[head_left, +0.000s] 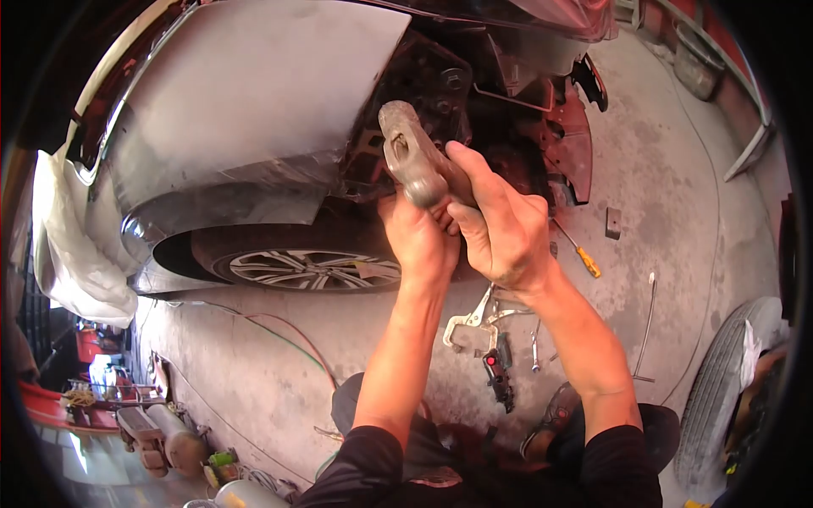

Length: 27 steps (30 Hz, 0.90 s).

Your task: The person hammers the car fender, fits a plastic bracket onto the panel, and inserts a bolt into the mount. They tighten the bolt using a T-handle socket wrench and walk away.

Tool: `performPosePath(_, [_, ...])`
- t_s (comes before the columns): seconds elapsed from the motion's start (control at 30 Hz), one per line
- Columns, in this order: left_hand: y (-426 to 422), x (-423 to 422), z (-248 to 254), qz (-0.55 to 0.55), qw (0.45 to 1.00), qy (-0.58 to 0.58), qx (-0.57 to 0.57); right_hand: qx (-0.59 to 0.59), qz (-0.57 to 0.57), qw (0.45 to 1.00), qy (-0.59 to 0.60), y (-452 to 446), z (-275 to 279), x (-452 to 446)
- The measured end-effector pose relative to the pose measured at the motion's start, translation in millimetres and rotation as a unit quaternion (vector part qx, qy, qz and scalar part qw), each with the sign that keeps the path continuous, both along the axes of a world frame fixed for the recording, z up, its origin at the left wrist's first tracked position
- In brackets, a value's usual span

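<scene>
A worn metal hammer point(411, 152) is raised in front of the car's open front corner, its head towards me and its rounded end low. My right hand point(512, 224) is closed around the handle, with index finger and thumb showing beside it. My left hand point(419, 241) is just below the hammer head, close to the right hand. Its fingers are curled, and the hammer partly covers them; what they hold is hidden. Behind both hands are the grey fender point(254, 93) and the exposed dark front structure point(423, 80) of the car.
The car's wheel point(313, 269) is below the fender. On the concrete floor lie a locking clamp point(461, 326), a black tool with a red button point(495, 377), a yellow-handled screwdriver point(588, 262) and a small metal block point(612, 223). A loose tire point(720, 394) stands at right.
</scene>
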<state>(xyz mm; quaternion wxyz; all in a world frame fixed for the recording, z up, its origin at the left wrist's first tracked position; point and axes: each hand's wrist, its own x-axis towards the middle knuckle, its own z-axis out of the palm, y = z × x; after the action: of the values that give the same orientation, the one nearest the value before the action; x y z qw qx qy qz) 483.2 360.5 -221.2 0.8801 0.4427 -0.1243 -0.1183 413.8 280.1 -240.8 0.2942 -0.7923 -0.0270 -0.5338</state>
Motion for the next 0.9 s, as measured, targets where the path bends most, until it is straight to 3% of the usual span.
performPosePath(0.1, [7.9, 5.2, -8.8, -0.065, 0.996, -0.052, 0.011, 0.011, -0.007, 1.0, -0.003, -3.7, 2.7, 6.8])
performPosePath(0.3, [-3.9, -0.4, -0.4, 0.039, 0.999, -0.019, 0.03, 0.01, -0.008, 1.0, 0.011, -0.1, 1.0, 2.6])
performPosePath(0.4, [6.2, 6.3, -11.7, -0.039, 0.999, -0.033, 0.004, 0.022, -0.016, 0.999, 0.018, -2.1, 5.1, 7.4])
performPosePath(0.57, [-3.3, -1.3, -3.4, 0.044, 0.997, -0.044, 0.045, 0.025, -0.005, 1.0, 0.002, -1.3, 9.5, 1.6])
performPosePath(0.67, [4.6, 4.9, -11.3, -0.032, 0.999, -0.038, 0.002, 0.044, -0.014, 0.999, 0.015, 1.9, 7.9, 4.6])
performPosePath(0.77, [6.4, 6.9, -12.1, -0.019, 0.998, -0.056, 0.006, 0.049, -0.004, 0.999, 0.002, 7.9, 8.9, 0.3])
performPosePath(0.83, [2.2, 8.8, -15.5, 0.038, 0.98, -0.173, 0.091, 0.03, -0.009, 0.999, -0.023, 5.3, 5.6, 0.7])
performPosePath(0.9, [1.1, 6.2, -15.5, 0.045, 0.984, -0.156, 0.08, 0.036, -0.024, 0.998, -0.048, 0.1, 4.1, 13.9])
